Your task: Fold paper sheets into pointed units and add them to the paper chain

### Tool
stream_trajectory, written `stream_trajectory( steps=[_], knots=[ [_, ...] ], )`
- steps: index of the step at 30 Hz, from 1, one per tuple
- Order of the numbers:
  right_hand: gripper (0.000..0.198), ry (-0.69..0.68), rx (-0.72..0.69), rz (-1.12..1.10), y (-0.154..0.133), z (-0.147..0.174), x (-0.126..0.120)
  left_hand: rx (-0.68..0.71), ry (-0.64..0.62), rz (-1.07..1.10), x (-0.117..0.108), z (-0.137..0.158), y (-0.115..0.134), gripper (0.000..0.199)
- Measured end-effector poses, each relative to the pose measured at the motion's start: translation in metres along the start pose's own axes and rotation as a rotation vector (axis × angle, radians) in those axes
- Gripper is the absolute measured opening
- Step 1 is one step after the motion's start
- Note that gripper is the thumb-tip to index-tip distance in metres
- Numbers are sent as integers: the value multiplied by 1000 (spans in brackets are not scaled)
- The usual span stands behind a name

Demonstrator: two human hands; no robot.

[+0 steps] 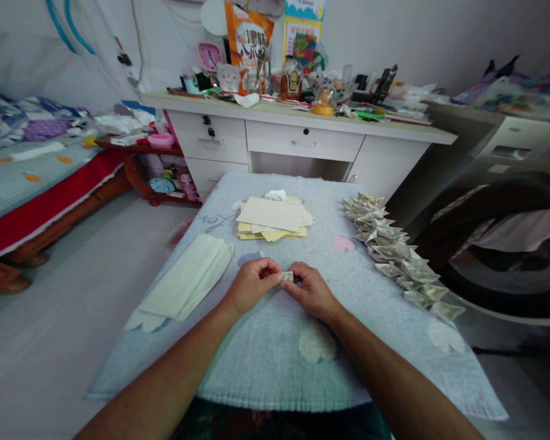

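A small folded piece of paper [287, 276], pale with a faint printed pattern, is pinched between my two hands above the middle of the cloth-covered table. My left hand [256, 281] grips its left end between thumb and fingers. On its right end, my right hand [312, 288] has thumb and fingers closed. Fingers hide part of the paper. Beyond my hands lies a pile of cream and yellow paper sheets [275, 214]. To the left rests a stack of long pale green paper [187, 275]. Rows of pointed folded paper pieces [394, 250] line the right side.
A light blue cloth [275, 360] with heart shapes covers the table. Behind it stands a white desk [302, 140] crowded with jars, an orange bag [247, 43] and a pink clock [209, 56]. A bed [41, 177] is at left, a washing machine [499, 201] at right.
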State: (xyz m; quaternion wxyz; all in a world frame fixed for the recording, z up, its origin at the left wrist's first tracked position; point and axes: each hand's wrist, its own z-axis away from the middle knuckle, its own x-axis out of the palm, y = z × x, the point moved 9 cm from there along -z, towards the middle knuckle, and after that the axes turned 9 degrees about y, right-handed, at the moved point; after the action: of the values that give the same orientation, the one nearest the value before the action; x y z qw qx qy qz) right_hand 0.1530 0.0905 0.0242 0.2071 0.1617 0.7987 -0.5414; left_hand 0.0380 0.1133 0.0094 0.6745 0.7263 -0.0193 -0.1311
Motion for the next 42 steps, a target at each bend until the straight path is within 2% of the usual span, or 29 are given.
stream_trajectory(
  steps=[6, 17, 25, 33, 38, 42],
  knots=[
    [25, -40, -71, -43, -11, 2, 0, 11, -40, -42, 1, 1, -1, 16],
    [14, -26, 21, -86, -1, 1, 1, -32, 52, 208, -2, 0, -3, 15],
    [12, -30, 8, -86, -5, 2, -2, -60, 14, 232, 3, 0, -5, 13],
    [24, -17, 56, -108, 0, 1, -3, -74, -4, 262, 5, 1, -5, 19],
    [19, -17, 61, -81, 3, 1, -5, -93, -47, 236, 8, 1, -7, 18],
    [12, 24, 66, -146, 4, 1, -8, -123, -40, 285, 6, 1, -10, 19]
  ],
)
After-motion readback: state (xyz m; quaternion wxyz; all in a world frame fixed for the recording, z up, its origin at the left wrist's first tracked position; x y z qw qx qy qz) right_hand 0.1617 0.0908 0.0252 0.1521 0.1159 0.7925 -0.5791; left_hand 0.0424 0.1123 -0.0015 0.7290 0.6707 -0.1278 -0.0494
